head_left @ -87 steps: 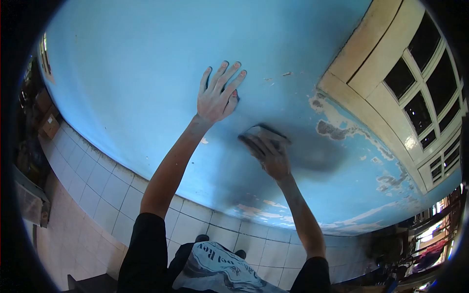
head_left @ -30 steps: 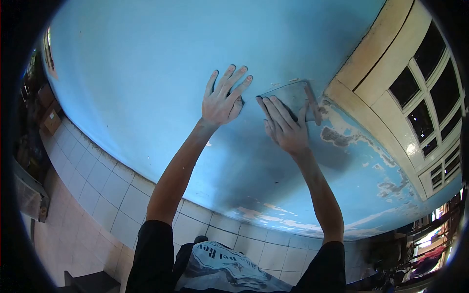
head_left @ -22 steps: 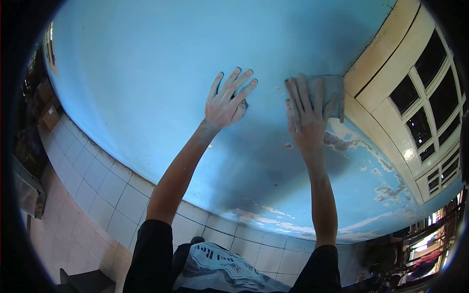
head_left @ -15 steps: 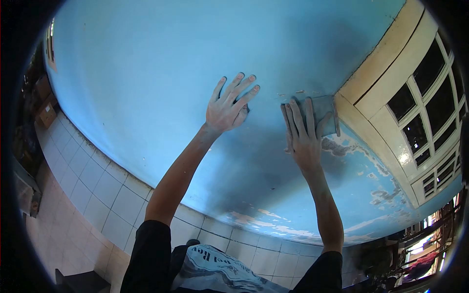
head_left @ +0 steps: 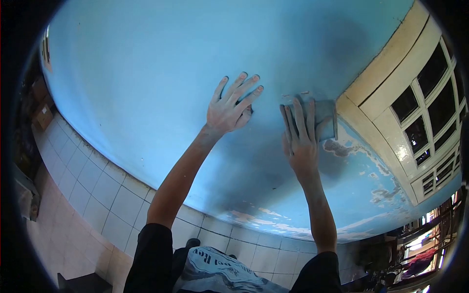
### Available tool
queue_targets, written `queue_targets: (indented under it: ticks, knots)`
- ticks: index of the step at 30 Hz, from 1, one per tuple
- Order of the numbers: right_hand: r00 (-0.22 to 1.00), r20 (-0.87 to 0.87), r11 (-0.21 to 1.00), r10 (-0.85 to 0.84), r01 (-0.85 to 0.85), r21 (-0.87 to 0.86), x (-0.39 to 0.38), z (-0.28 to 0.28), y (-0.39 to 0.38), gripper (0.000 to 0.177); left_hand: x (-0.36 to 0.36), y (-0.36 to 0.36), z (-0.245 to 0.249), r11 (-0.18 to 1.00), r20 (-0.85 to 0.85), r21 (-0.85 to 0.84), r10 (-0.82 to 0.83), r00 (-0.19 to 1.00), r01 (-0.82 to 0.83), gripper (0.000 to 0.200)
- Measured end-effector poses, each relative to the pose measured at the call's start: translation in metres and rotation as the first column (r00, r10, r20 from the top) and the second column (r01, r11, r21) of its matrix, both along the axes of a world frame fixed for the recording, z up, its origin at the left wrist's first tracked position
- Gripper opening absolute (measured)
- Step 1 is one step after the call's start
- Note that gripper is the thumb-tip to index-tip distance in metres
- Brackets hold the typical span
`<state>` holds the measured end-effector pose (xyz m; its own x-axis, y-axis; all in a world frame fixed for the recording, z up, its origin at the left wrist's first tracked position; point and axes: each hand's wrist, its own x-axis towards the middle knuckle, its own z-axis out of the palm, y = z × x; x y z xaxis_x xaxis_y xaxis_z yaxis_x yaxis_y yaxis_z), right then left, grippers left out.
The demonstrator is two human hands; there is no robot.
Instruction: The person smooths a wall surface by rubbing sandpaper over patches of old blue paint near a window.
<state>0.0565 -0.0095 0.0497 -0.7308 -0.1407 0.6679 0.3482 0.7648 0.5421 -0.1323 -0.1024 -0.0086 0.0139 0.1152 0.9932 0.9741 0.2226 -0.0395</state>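
A blue wall fills most of the head view. My left hand, dusty with fingers spread, rests against it near the middle and holds nothing that shows. To its right, my right hand presses a flat grey sheet or pad to the wall, its fingers stretched out over it. The sheet's right edge lies close to the cream frame. Below and right of this hand, the paint has peeled in rough patches.
A cream window or door frame with dark panes stands at the right. White tiles run along the lower wall. Boxes sit at the far left, a dark object at the bottom left, and clutter at the lower right.
My right hand and the grey sheet have shifted slightly left and down on the wall. My left hand remains in nearly the same place, and the view has shifted slightly.
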Motion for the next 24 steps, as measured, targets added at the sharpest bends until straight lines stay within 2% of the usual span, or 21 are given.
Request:
queue_targets:
  ticks: [4,8,10,11,13,14,16,17,19,20,22,23,24]
  knots:
    - [0.998,-0.042,0.997,0.045,-0.048,-0.058,-0.012,0.011,-0.01,0.055,0.0,0.002,0.001,1.0,-0.004,0.021,-0.008,1.0,0.008,0.043]
    - [0.999,0.034,0.997,-0.012,0.015,-0.074,0.002,-0.007,-0.006,0.052,-0.001,-0.001,0.003,1.0,-0.007,-0.001,-0.004,1.0,0.004,0.043]
    - [0.99,0.135,0.992,0.037,-0.053,0.114,0.008,-0.034,0.017,0.049,0.0,0.001,0.002,1.0,-0.008,0.021,-0.015,1.0,0.015,0.042]
    - [0.991,0.129,0.992,0.03,-0.045,0.116,0.01,-0.027,0.016,0.049,0.002,0.001,0.001,0.999,-0.014,0.023,-0.022,1.0,0.022,0.042]
    - [0.999,-0.032,0.999,-0.036,0.035,-0.019,0.006,0.002,0.014,0.047,0.002,0.001,0.004,0.998,-0.013,0.048,0.045,0.999,-0.044,0.046]
    - [0.998,-0.043,0.999,-0.043,0.042,-0.019,0.003,0.016,0.015,0.047,0.002,0.001,0.004,0.998,-0.024,0.049,0.039,0.999,-0.037,0.046]
    - [0.973,-0.229,0.995,-0.002,-0.021,-0.097,0.0,0.034,0.017,0.047,0.002,0.002,0.003,0.998,0.007,0.035,0.05,0.999,-0.05,0.045]
    - [0.971,-0.24,0.994,-0.014,-0.012,-0.105,0.002,0.029,0.017,0.047,0.002,0.002,0.002,0.999,-0.004,0.027,0.039,0.999,-0.039,0.045]
    - [0.995,-0.099,0.998,-0.023,0.016,-0.067,0.002,0.01,0.019,0.048,0.001,0.003,0.001,0.998,0.005,0.052,0.032,0.999,-0.032,0.045]
    - [0.995,-0.102,0.998,-0.021,0.014,-0.069,0.002,-0.003,0.02,0.048,0.0,0.003,0.001,0.998,0.002,0.05,0.034,0.999,-0.034,0.045]
    - [0.993,0.109,0.999,0.037,-0.037,-0.011,0.003,-0.037,0.022,0.05,0.0,0.003,0.0,0.999,0.014,0.038,0.028,1.0,-0.028,0.044]
    - [0.994,0.106,0.999,0.038,-0.036,-0.016,0.003,-0.055,0.026,0.05,0.0,0.002,0.0,0.999,0.01,0.032,0.028,1.0,-0.028,0.044]
    - [0.976,0.176,0.99,0.127,-0.135,0.039,0.003,-0.07,0.029,0.05,0.0,0.001,0.001,0.999,0.01,0.029,0.024,1.0,-0.025,0.044]
